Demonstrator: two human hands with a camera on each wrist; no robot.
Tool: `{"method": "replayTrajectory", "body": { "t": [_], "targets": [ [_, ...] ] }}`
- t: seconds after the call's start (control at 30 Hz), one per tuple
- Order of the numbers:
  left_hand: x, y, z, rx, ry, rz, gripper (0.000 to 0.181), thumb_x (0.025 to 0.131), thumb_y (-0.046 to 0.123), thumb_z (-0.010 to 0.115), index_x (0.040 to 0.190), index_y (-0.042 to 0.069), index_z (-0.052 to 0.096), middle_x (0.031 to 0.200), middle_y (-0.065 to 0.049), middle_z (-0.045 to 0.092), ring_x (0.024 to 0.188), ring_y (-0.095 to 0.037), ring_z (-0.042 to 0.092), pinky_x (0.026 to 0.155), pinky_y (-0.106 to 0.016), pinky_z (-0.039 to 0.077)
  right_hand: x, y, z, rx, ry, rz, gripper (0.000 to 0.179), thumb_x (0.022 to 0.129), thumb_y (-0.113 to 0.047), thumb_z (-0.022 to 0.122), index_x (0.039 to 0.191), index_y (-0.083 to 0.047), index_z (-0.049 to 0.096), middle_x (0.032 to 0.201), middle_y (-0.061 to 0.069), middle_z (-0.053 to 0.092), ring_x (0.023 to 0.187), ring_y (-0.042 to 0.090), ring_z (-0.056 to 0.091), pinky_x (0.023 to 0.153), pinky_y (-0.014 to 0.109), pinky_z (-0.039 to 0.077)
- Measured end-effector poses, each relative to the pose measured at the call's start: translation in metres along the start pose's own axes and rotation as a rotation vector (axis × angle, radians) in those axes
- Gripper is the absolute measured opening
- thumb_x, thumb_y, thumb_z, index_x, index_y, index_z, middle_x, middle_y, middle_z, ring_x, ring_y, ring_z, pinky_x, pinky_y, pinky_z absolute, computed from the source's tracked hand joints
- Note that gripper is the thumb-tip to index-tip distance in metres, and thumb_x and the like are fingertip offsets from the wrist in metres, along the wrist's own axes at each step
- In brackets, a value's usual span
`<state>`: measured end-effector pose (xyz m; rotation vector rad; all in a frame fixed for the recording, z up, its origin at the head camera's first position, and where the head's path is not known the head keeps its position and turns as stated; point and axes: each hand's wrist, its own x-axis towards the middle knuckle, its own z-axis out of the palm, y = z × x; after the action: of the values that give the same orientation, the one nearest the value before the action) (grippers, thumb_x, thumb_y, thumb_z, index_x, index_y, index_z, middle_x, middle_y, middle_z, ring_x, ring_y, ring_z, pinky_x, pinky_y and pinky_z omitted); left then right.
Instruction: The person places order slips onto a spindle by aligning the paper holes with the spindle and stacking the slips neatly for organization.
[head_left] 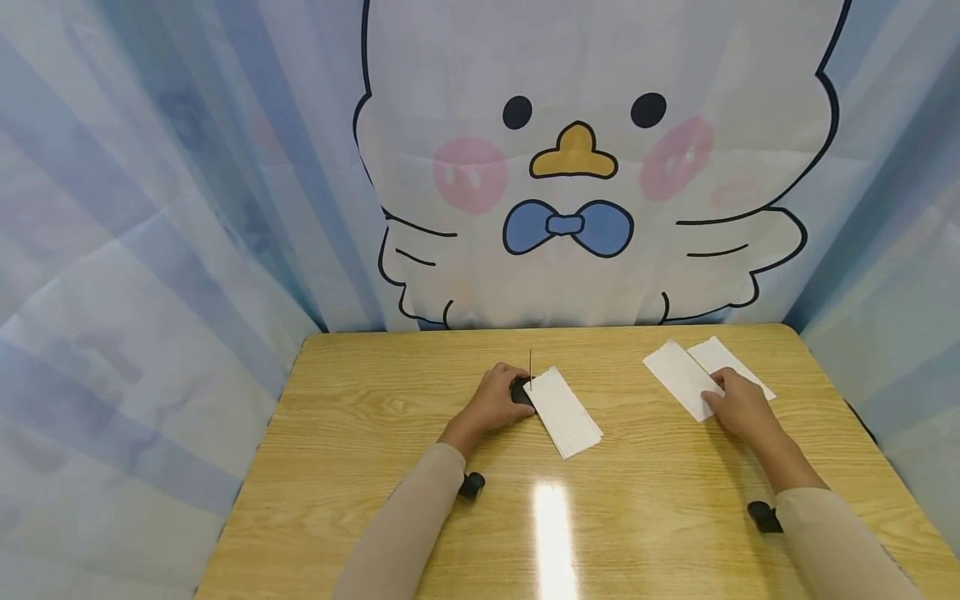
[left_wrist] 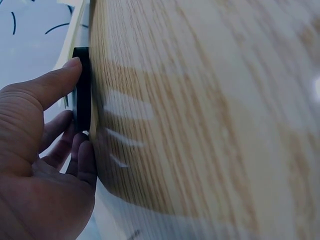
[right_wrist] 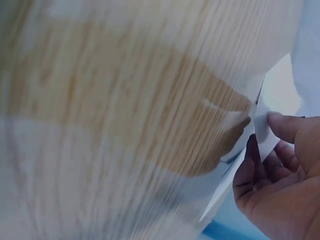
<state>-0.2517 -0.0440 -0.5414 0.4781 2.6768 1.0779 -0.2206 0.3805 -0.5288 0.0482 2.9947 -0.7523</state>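
Note:
A receipt spike stands on the table, its thin upright pin (head_left: 531, 367) rising from a round black base (head_left: 521, 395). My left hand (head_left: 495, 400) grips that base at its edge, thumb and fingers on opposite sides; the left wrist view shows the same black base (left_wrist: 82, 90) low on the wood. White paper slips (head_left: 566, 415) are stuck on the pin and fan out toward the right. Over on the right, my right hand (head_left: 741, 407) pinches one white paper slip (head_left: 678, 379) between thumb and fingers. Another paper slip (head_left: 720, 358) lies partly behind it on the table.
The wooden table (head_left: 360, 467) ends at a back edge against a curtain (head_left: 570, 283) printed with a cartoon bird. Curtains also hang at both sides. A bright light reflection (head_left: 553, 542) shows on the front of the table.

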Motion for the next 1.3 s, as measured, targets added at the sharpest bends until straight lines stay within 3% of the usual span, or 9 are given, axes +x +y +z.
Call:
{"method": "replayTrajectory", "body": {
  "t": [0.13,0.27,0.4,0.6,0.9,1.3],
  "targets": [
    [0.000,0.001,-0.001,-0.012,0.004,-0.005,0.061,0.089,0.025,0.084,0.143,0.013,0.060,0.142,-0.012,0.053,0.130,-0.032,0.050,0.107,-0.047,0.048,0.002,0.001,0.001,-0.013,0.099,-0.068,0.023,0.103,-0.009,0.057,0.109,0.013,0.059,0.094,0.026,0.066,0.083,0.036,0.061,0.072,0.046,0.050],
    [0.000,0.001,-0.001,-0.020,0.003,-0.015,0.062,0.089,0.024,0.084,0.144,0.013,0.059,0.141,-0.011,0.053,0.129,-0.031,0.050,0.107,-0.046,0.048,0.001,0.002,0.001,-0.018,0.141,-0.081,0.020,0.102,-0.010,0.060,0.099,0.008,0.063,0.083,0.018,0.066,0.074,0.026,0.058,0.064,0.035,0.045],
    [0.000,0.001,0.000,-0.018,0.002,-0.012,0.062,0.089,0.024,0.084,0.144,0.013,0.059,0.141,-0.011,0.054,0.128,-0.030,0.050,0.107,-0.045,0.048,-0.003,0.002,-0.004,0.003,0.105,-0.013,0.025,0.105,-0.016,0.059,0.100,0.008,0.064,0.087,0.020,0.066,0.077,0.027,0.058,0.064,0.032,0.045],
    [0.000,0.001,0.000,-0.020,0.007,0.000,0.062,0.089,0.025,0.084,0.144,0.013,0.059,0.142,-0.012,0.053,0.128,-0.031,0.051,0.105,-0.046,0.049,-0.011,0.000,-0.014,0.034,0.063,0.063,0.035,0.108,-0.022,0.055,0.113,0.011,0.065,0.102,0.027,0.067,0.088,0.035,0.060,0.071,0.038,0.051],
    [0.002,-0.002,0.003,-0.023,0.023,0.003,0.062,0.087,0.026,0.085,0.143,0.013,0.061,0.141,-0.011,0.054,0.128,-0.031,0.051,0.107,-0.047,0.048,-0.020,-0.008,-0.029,0.034,0.100,0.001,0.037,0.108,-0.022,0.054,0.119,0.012,0.065,0.110,0.034,0.067,0.096,0.045,0.064,0.071,0.048,0.055],
    [0.002,-0.004,0.006,-0.030,0.035,-0.017,0.061,0.088,0.028,0.085,0.142,0.013,0.061,0.142,-0.011,0.053,0.130,-0.031,0.050,0.108,-0.047,0.048,-0.023,-0.027,-0.042,0.071,0.128,-0.021,0.041,0.109,-0.030,0.052,0.121,0.007,0.064,0.101,0.023,0.067,0.080,0.025,0.059,0.061,0.030,0.047]
  ]
}}
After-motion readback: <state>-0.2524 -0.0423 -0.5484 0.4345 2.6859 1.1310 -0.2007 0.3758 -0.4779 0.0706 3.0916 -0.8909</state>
